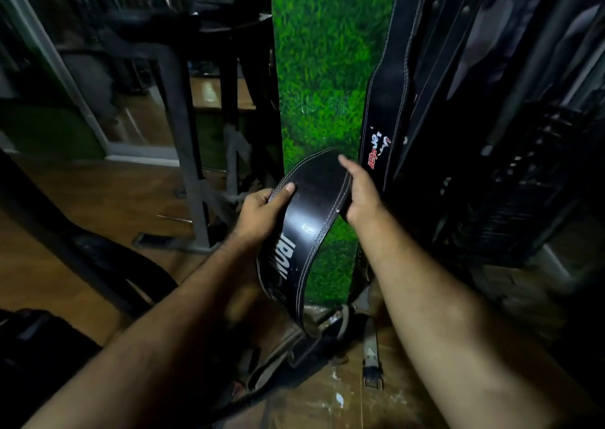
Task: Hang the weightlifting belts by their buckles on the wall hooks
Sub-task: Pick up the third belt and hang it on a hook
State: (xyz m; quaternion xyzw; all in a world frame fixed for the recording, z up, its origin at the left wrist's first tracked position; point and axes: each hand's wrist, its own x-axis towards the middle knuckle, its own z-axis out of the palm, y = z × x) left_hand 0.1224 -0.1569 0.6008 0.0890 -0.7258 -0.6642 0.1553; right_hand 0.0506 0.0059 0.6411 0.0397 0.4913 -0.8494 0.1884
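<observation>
Hanging belt (386,101) crowding right, rack (183,117) left, grass wall (320,68) open between

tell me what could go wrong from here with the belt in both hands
1. The left hand and right hand grip the wide middle of the held belt, not its buckle end, which trails low near the floor; it could snag or need regripping before hooking.
2. No wall hook is in view, so the reach up may be blind.
3. The hanging belt is close beside; swinging the held one up might knock it.

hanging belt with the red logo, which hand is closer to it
Right. The right hand grips the held belt just beside the hanging belt, near its red logo. The left hand holds the held belt's far edge, further left.
</observation>
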